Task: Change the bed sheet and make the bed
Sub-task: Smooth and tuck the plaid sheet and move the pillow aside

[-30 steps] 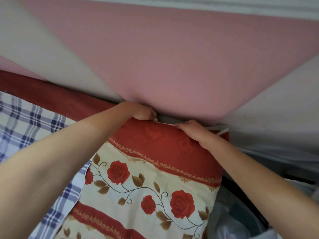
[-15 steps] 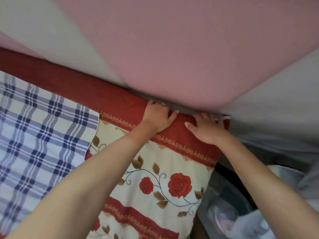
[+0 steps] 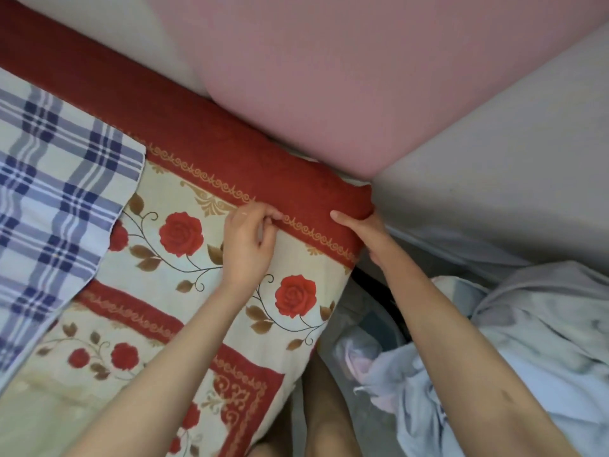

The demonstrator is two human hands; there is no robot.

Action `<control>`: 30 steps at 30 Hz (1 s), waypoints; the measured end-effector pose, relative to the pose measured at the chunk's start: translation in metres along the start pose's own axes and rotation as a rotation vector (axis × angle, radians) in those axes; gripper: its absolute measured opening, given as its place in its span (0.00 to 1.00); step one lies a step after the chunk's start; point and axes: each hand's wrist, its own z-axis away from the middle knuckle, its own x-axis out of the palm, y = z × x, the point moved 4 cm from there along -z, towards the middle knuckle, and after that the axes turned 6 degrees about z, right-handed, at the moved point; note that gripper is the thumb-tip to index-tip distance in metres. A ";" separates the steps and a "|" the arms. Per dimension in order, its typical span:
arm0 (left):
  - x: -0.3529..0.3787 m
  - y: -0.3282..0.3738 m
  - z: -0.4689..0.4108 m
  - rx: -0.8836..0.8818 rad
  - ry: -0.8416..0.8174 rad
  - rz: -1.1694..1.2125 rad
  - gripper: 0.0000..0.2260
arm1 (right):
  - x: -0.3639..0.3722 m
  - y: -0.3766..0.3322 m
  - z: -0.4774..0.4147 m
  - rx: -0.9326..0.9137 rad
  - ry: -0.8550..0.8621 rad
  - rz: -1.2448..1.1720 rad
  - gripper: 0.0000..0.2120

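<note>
Two hands work at the near right corner of the bed. The left hand (image 3: pixel 247 246) has its fingers curled and pinches a small fold of the bed sheet (image 3: pixel 184 196) right on the gold scroll line where the red border meets the cream field. The right hand (image 3: pixel 364 233) clasps the corner itself: its thumb lies flat on top of the red border, while the other fingers go down over the side of the mattress, out of sight. The two hands are near each other but apart, with a strip of the border between them.

Below the right forearm, between the bed and a heap of pale blue cloth (image 3: pixel 534 344), sits something with a dark rim (image 3: pixel 393 311); whether it is a tub or a bag I cannot tell. Pink and white cloth (image 3: pixel 361 354) is bunched up in it.

The sheet, printed with red roses and brown leaves, lies spread over the mattress, and its red border runs along the far edge against the wall. A blue and white checked cloth (image 3: pixel 56 192) lies on top of the sheet to the left, well apart from the hands. Behind the bed a pink padded panel (image 3: pixel 329 80) meets a grey wall (image 3: pixel 501 153) at the corner. A bare leg (image 3: pixel 329 410) shows at the bottom, beside the bed.
</note>
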 end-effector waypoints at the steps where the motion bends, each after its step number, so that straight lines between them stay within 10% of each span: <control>1: -0.007 -0.003 0.020 -0.087 0.033 0.035 0.10 | -0.004 -0.001 0.001 0.012 -0.012 -0.030 0.50; 7: -0.026 -0.033 0.109 -0.514 0.164 0.220 0.13 | -0.010 -0.028 0.000 -0.036 -0.336 0.048 0.43; 11: -0.022 -0.048 0.130 -0.611 0.123 0.228 0.13 | -0.014 -0.019 -0.013 -0.170 -0.042 0.072 0.31; 15: -0.015 -0.056 0.129 -0.642 0.112 0.231 0.10 | -0.011 0.007 -0.012 -0.176 0.241 0.042 0.45; 19: -0.013 -0.042 0.149 -0.731 0.415 0.274 0.08 | 0.008 0.055 0.019 -0.018 0.427 -0.250 0.36; 24: 0.007 -0.042 0.284 -1.504 1.198 0.523 0.11 | 0.074 0.175 0.101 0.279 -0.135 -0.274 0.31; 26: 0.006 -0.042 0.354 -1.795 1.279 0.660 0.19 | 0.104 0.227 0.134 0.319 -0.254 -0.302 0.32; 30: 0.002 -0.081 0.462 -1.743 1.241 1.468 0.18 | 0.156 0.298 0.180 0.333 -0.383 -0.314 0.38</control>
